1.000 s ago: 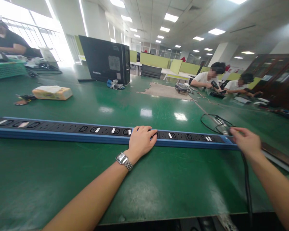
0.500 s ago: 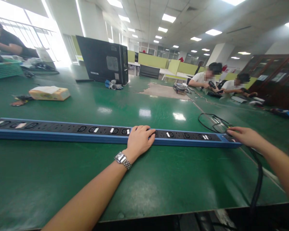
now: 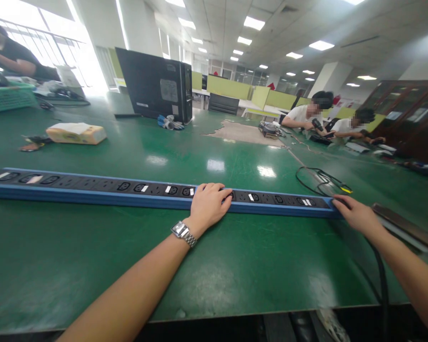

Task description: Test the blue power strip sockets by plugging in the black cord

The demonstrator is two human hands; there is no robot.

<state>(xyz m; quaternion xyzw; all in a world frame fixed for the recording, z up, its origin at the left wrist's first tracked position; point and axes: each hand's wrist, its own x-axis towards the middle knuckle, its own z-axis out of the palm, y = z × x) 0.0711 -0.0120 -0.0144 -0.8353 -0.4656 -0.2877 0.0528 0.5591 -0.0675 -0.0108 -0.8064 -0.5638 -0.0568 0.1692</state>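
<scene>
Probably stiff and weighty, the long blue-and-black socket strip (image 3: 171,202) on the glossy green desk (image 3: 235,270) suits holds near both ends; the left hand (image 3: 209,206) half-curls its fingers over the middle, the right hand (image 3: 358,216) bunches its own at the right end, grip untellable.

A: What are you tallying?
B: I'm counting one power strip (image 3: 164,198), two bare hands (image 3: 209,206) (image 3: 358,216), one wristwatch (image 3: 183,232).
A: Beyond those?
B: I'm logging one tissue pack (image 3: 76,135), one computer case (image 3: 150,88), one basket (image 3: 10,99), three other people (image 3: 303,115) (image 3: 345,125) (image 3: 23,62).
</scene>
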